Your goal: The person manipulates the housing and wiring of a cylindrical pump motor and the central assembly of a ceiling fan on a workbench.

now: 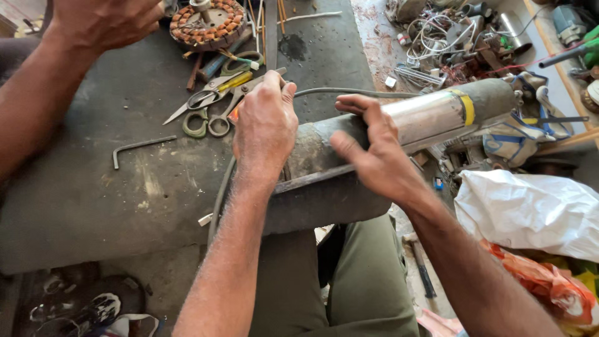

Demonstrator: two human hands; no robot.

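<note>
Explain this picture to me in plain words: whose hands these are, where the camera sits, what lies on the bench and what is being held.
The one picture comes from a camera worn on a person's head, looking down at their own two bare hands. There is no machine at work here. The left hand and the right hand both rest on a long, dirty metal cylinder that lies across the person's lap, with a yellow band near its far end. A grey cable curves over it. On the dark workbench lie scissors, an angled hex key and a round motor winding of copper coils. The arm at top left belongs to another person. To the right sit a white plastic bag and a tangle of wires and parts.
</note>
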